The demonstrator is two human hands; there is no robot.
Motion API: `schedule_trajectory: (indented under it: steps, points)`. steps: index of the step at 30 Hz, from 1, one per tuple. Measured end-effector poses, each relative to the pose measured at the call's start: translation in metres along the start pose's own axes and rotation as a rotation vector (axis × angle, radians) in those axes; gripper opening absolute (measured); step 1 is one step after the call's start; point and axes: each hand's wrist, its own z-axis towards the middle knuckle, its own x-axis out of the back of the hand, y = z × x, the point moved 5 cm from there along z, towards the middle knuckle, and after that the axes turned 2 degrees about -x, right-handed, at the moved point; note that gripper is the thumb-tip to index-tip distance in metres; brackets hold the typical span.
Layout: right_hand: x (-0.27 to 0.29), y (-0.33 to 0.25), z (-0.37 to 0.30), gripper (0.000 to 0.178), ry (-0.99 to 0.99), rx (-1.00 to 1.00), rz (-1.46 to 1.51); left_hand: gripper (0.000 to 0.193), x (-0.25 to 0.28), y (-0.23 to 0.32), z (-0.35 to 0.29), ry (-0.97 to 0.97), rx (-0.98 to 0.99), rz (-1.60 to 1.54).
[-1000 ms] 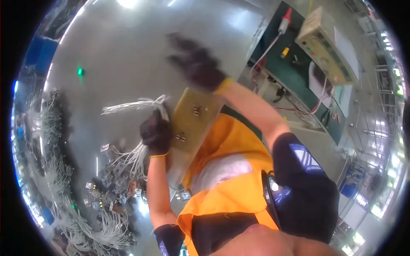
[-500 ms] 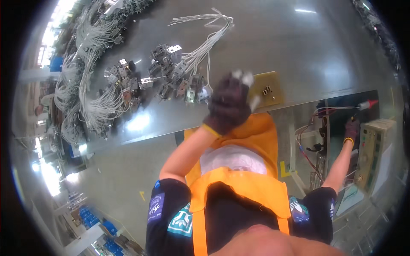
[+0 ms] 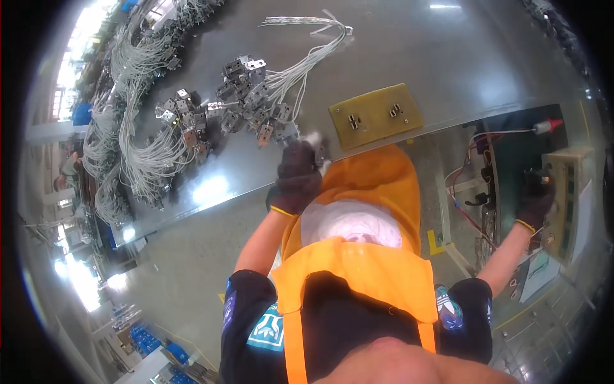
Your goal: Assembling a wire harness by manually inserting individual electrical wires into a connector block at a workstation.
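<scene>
My left hand [image 3: 298, 176], in a dark glove with pale fingertips, is over the bench's front edge. Its fingers are curled, with a small greyish piece [image 3: 322, 152] by their tips that I cannot make out. Just beyond lies a heap of small metal terminal blocks [image 3: 246, 96] with white wires [image 3: 313, 61]. Right of this hand, a yellow-brown fixture board [image 3: 374, 115] carries two sets of metal contacts. My right hand [image 3: 536, 197], in a dark glove, is closed beside a beige instrument box [image 3: 563, 205]; a small shiny spot shows at its fingers, too small to name.
A second cluster of metal blocks [image 3: 185, 118] and long bundles of white wire [image 3: 137, 160] cover the bench's left side. A grey-and-red plug [image 3: 547, 126] on a cable lies on a dark panel [image 3: 511, 144] at right. Red and blue leads [image 3: 457, 205] hang below.
My left hand has moved left, off the fixture board, toward the metal blocks, uncovering the board's left contacts. My right hand has shifted slightly right, away from the plug and closer to the instrument box.
</scene>
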Motion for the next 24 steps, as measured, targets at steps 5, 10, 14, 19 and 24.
schedule_trajectory:
  steps: [5, 10, 14, 19, 24]
  points:
    - [-0.090, 0.118, -0.112, 0.027, -0.516, -0.480, 0.088, 0.057, 0.006, -0.021, 0.015, 0.190, -0.194, 0.150]
    - [-0.211, 0.200, -0.224, 0.018, -0.744, -0.409, -0.299, 0.066, -0.029, -0.001, 0.036, 0.198, -0.272, -0.212]
    - [-0.241, 0.208, -0.243, 0.042, -1.043, -0.387, -0.515, 0.062, -0.024, -0.013, 0.047, -0.106, -0.242, -0.128]
    - [-0.254, 0.214, -0.245, 0.044, -0.978, -0.509, -0.896, 0.046, -0.020, 0.002, 0.067, 0.101, -0.273, -0.210]
    - [-0.260, 0.212, -0.235, 0.045, -0.962, -0.428, -1.143, 0.045, -0.043, -0.012, 0.060, 0.122, 0.286, -1.043]
